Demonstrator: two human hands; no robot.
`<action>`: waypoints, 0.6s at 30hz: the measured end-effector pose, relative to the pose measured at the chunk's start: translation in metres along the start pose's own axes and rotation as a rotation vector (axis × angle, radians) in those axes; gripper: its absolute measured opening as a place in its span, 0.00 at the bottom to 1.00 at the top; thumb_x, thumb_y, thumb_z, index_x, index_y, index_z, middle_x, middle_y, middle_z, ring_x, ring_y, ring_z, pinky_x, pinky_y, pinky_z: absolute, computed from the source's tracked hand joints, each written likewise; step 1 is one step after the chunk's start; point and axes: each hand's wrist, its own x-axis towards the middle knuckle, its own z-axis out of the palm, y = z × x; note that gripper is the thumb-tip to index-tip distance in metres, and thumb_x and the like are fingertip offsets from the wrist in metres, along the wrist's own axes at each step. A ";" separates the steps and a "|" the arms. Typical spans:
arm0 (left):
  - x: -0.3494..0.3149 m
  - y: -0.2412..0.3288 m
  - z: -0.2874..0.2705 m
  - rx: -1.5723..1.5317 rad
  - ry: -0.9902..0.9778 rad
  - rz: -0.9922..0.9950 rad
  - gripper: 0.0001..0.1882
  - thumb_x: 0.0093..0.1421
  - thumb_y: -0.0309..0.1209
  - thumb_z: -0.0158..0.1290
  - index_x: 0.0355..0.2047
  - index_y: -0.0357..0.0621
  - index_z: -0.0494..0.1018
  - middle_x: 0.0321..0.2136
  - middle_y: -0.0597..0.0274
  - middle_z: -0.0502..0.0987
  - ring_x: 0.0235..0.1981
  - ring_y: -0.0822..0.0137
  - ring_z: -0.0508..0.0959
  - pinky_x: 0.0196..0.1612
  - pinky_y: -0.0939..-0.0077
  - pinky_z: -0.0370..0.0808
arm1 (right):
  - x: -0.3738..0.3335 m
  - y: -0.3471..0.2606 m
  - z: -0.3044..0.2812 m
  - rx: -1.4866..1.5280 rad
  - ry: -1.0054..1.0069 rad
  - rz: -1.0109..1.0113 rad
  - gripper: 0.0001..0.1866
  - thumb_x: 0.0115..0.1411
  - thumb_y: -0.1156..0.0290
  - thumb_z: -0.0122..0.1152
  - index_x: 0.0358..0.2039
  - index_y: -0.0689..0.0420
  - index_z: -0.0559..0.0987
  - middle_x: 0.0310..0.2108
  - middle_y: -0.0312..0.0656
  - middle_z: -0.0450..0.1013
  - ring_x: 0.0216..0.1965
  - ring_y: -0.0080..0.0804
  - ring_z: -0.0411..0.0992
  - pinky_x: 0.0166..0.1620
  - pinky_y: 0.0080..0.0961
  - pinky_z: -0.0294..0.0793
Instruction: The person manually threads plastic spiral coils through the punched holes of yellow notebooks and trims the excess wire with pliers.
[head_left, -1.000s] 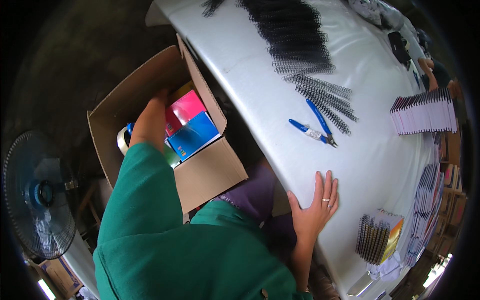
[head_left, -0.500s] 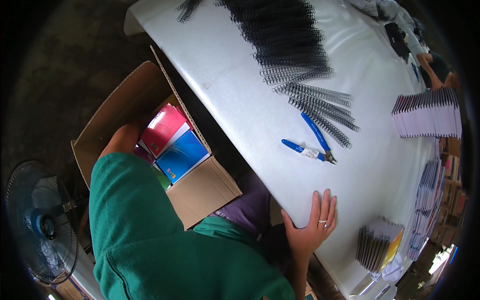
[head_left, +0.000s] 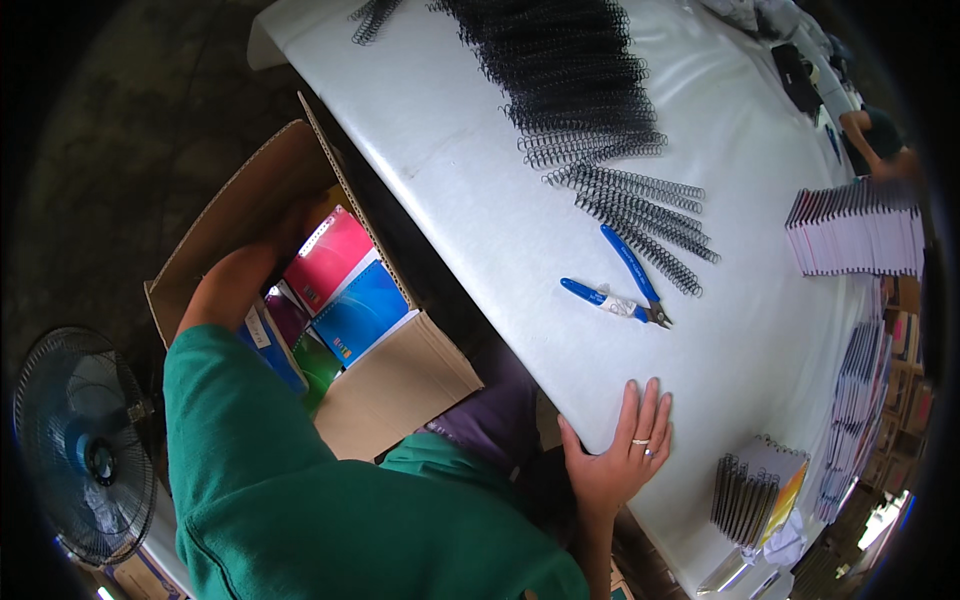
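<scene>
My left hand (head_left: 292, 222) reaches into an open cardboard box (head_left: 395, 385) at the left, toward its far corner. Shadow hides its fingers, so I cannot tell what they touch. Inside the box, beside my forearm, lie a pink notebook (head_left: 335, 255), a blue notebook (head_left: 360, 315), a purple one (head_left: 287, 318), a green one (head_left: 317, 370) and another blue one (head_left: 275, 350). My right hand (head_left: 618, 455) rests on the white table with its fingers spread, wearing rings and holding nothing. Beyond it lie blue-handled cutting pliers (head_left: 635, 285).
Many black spiral coils (head_left: 570, 80) cover the far part of the white table (head_left: 450, 200). Spiral-bound notebooks (head_left: 750, 490) stand near the right edge, with a bigger stack (head_left: 855, 230) farther off. Another person's arm (head_left: 865, 140) shows behind it. A fan (head_left: 90, 450) stands at left.
My left arm has shifted left and farther into the box, uncovering the green notebook and the second blue one. My right hand stays in place on the table.
</scene>
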 end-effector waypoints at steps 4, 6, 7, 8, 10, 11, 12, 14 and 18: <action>0.007 0.003 -0.002 -0.074 -0.056 -0.040 0.22 0.57 0.42 0.47 0.48 0.43 0.69 0.42 0.57 0.74 0.44 0.60 0.74 0.50 0.63 0.68 | 0.000 -0.002 -0.001 0.017 0.016 0.008 0.39 0.41 0.50 0.68 0.52 0.58 0.68 0.57 0.45 0.61 0.59 0.47 0.57 0.57 0.43 0.55; 0.010 0.006 -0.002 -0.122 -0.106 -0.063 0.22 0.57 0.42 0.47 0.48 0.43 0.69 0.42 0.57 0.74 0.44 0.60 0.74 0.50 0.63 0.68 | -0.001 -0.001 0.001 -0.004 0.024 0.000 0.39 0.42 0.48 0.66 0.53 0.56 0.68 0.58 0.45 0.61 0.59 0.46 0.58 0.55 0.44 0.57; 0.010 0.007 -0.001 -0.150 -0.136 -0.073 0.22 0.57 0.42 0.47 0.48 0.43 0.69 0.42 0.57 0.74 0.44 0.60 0.74 0.50 0.63 0.68 | -0.002 0.000 0.001 -0.016 0.029 -0.003 0.40 0.43 0.46 0.65 0.53 0.55 0.68 0.58 0.44 0.61 0.59 0.46 0.58 0.55 0.44 0.57; 0.009 0.008 -0.002 -0.154 -0.165 -0.078 0.21 0.57 0.42 0.47 0.47 0.44 0.69 0.42 0.57 0.74 0.44 0.60 0.74 0.50 0.63 0.68 | -0.002 -0.001 0.002 -0.014 0.032 -0.002 0.40 0.43 0.46 0.65 0.53 0.55 0.68 0.58 0.44 0.61 0.59 0.46 0.58 0.55 0.44 0.57; 0.007 0.010 -0.005 -0.165 -0.220 -0.087 0.20 0.57 0.43 0.47 0.45 0.46 0.70 0.43 0.58 0.74 0.44 0.62 0.74 0.51 0.62 0.68 | -0.002 -0.001 0.002 -0.008 0.038 -0.009 0.40 0.43 0.46 0.65 0.53 0.55 0.68 0.58 0.44 0.61 0.59 0.46 0.58 0.55 0.44 0.57; 0.008 0.016 -0.007 -0.024 -0.074 -0.116 0.20 0.55 0.43 0.51 0.44 0.44 0.71 0.42 0.57 0.74 0.44 0.64 0.73 0.51 0.66 0.69 | -0.002 -0.002 0.002 -0.007 0.039 -0.008 0.40 0.43 0.46 0.65 0.53 0.55 0.68 0.58 0.44 0.61 0.59 0.46 0.58 0.55 0.44 0.57; 0.003 0.014 0.002 -0.002 -0.057 -0.067 0.21 0.54 0.43 0.51 0.44 0.45 0.71 0.42 0.58 0.74 0.44 0.63 0.73 0.51 0.65 0.68 | -0.003 -0.001 0.002 -0.014 0.039 0.001 0.40 0.42 0.46 0.65 0.53 0.55 0.68 0.58 0.44 0.60 0.59 0.46 0.58 0.55 0.44 0.57; -0.018 0.010 0.030 0.040 -0.021 0.032 0.21 0.53 0.43 0.52 0.44 0.47 0.71 0.43 0.58 0.74 0.45 0.62 0.73 0.51 0.65 0.68 | -0.006 -0.002 0.003 -0.021 0.040 0.006 0.40 0.42 0.46 0.65 0.53 0.54 0.68 0.58 0.43 0.60 0.59 0.45 0.58 0.55 0.44 0.58; -0.005 0.003 0.037 0.187 0.074 0.153 0.21 0.53 0.42 0.52 0.45 0.48 0.70 0.43 0.58 0.73 0.45 0.62 0.73 0.50 0.63 0.68 | -0.006 -0.003 0.000 -0.019 0.051 -0.003 0.40 0.42 0.45 0.65 0.54 0.54 0.68 0.58 0.43 0.60 0.59 0.45 0.57 0.56 0.43 0.57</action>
